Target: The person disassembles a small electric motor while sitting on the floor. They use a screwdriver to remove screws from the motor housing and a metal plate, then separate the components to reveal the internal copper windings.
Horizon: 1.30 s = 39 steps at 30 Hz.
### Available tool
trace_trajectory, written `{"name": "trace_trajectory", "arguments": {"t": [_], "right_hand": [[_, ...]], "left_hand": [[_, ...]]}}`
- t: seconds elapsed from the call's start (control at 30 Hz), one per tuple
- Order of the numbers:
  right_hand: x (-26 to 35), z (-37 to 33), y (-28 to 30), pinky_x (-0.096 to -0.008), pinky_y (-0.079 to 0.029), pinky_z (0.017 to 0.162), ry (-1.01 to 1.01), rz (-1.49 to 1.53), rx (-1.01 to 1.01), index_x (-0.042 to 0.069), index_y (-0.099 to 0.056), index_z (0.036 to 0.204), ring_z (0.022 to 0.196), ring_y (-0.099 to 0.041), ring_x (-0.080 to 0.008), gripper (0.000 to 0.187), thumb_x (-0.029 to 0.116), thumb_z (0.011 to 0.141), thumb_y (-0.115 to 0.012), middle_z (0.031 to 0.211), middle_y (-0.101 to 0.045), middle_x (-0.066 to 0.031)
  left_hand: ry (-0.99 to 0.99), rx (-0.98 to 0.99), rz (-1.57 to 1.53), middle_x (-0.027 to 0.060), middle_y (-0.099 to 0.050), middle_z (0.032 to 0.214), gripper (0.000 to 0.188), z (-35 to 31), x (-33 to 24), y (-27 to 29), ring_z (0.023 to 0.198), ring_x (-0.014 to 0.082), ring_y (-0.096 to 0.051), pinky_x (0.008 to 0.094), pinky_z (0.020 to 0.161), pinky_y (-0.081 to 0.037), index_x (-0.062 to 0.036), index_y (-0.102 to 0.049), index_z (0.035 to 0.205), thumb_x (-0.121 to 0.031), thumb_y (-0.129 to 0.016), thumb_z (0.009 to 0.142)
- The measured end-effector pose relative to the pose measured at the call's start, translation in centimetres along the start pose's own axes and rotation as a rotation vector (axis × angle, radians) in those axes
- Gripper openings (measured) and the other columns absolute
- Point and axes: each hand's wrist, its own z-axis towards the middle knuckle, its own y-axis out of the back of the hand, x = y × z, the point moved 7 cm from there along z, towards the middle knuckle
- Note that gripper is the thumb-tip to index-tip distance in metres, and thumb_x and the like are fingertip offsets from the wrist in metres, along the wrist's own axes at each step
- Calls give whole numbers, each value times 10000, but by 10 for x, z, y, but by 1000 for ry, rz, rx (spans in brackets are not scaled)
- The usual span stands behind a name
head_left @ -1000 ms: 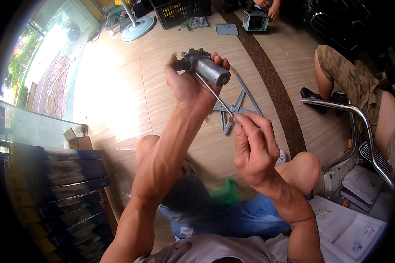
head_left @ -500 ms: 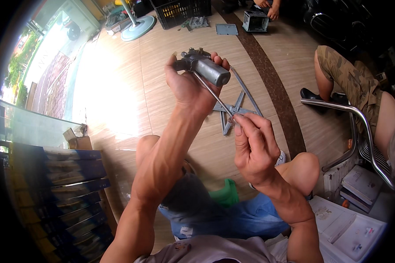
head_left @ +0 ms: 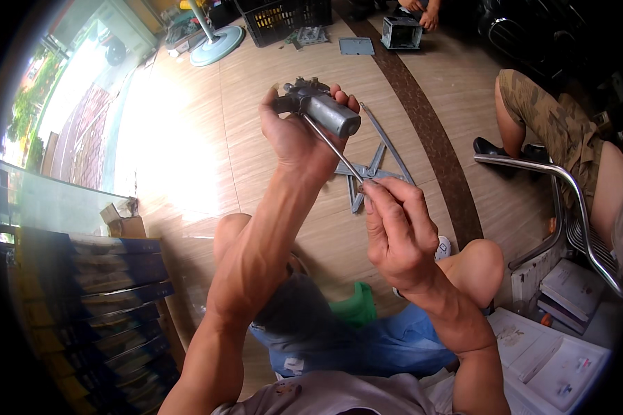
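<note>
The left hand [head_left: 298, 142] cradles a grey motor-like metal part [head_left: 332, 115] in its upturned palm, fingers curled round the far side and partly hidden by it, while the right hand [head_left: 405, 228], nearer the body, pinches the near end of a thin metal rod [head_left: 332, 147] between thumb and forefinger. The rod slants up to the part's near edge, though whether its tip touches cannot be told. Beyond, a crossed metal linkage [head_left: 372, 171] lies on the tiled floor [head_left: 270, 62], partly covered by rod and fingertips, with a green object [head_left: 356, 304] between the person's legs.
</note>
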Motion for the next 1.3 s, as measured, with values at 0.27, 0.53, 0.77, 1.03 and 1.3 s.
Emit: {"name": "trace_trajectory", "arguments": {"t": [0.27,0.53,0.77,1.03,1.3], "right_hand": [[-1,0,0,-357,-573,697,57,-22,-9,-57,-661,1084,848,-689,-303,265,-73,825,-714,1005,-644,-164],[-1,-1,2,-341,-594,696,31,-7,-24,-64,-681,1084,859,-700,-292,208,-56,876,-692,1019,-648,-173],[-1,0,2,-347,-576,680,57,6,-52,-62,-660,1079,826,-692,-294,257,-91,828,-710,986,-651,-162],[-5,-1,1,-347,-575,685,-21,33,-32,-45,-668,1083,836,-691,-304,227,-67,859,-694,989,-651,-168],[-42,-23,-17,-239,-383,396,-1203,1016,185,-4,-607,1241,566,-594,-124,327,245,1048,-517,1020,-681,-139]], "left_hand": [[0,-17,-3,194,-598,942,606,0,2,0,804,306,-611,489,817,-554,23,-479,1045,-571,-433,929],[-19,-18,8,199,-597,948,624,-2,0,-2,804,308,-608,482,812,-553,36,-470,1057,-574,-416,935],[5,14,-1,199,-595,945,618,-2,0,-4,804,306,-606,481,817,-548,31,-470,1057,-572,-402,941],[-19,26,44,187,-601,924,608,0,-1,-3,783,292,-593,466,797,-537,23,-498,1027,-572,-422,930],[-27,123,133,197,-608,978,562,-3,-6,2,833,273,-574,407,802,-511,30,-542,1108,-497,-449,937]]}}
